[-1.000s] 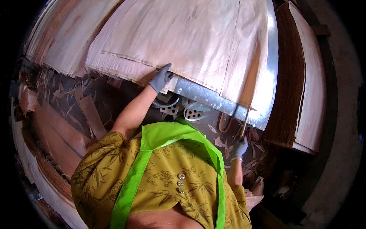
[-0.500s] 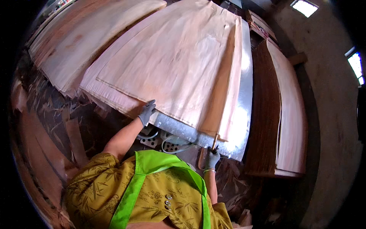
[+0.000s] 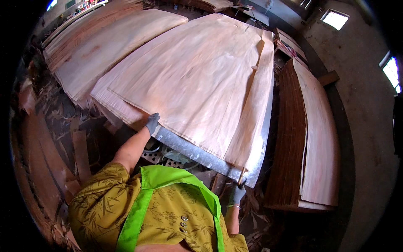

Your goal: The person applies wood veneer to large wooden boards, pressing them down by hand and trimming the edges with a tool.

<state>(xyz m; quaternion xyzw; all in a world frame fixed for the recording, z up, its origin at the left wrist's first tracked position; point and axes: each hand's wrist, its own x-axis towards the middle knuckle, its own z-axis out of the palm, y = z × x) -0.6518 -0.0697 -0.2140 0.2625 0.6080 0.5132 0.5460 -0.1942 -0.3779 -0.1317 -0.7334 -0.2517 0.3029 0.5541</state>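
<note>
Since the earlier frame, the view has been lifted and more of the room is seen. The left hand (image 3: 152, 123) is pressed on the near edge of the thin wood sheet (image 3: 197, 80), fingers curled over it. The right hand (image 3: 238, 194) is closed on a thin stick (image 3: 241, 175) at the sheet's near corner. Both sides are best pulled evenly, so the sheet is not torn. Under it, a metal bench (image 3: 197, 153) is seen. Beyond the right hand, a sheet pile (image 3: 319, 138) stands by a wall.
</note>
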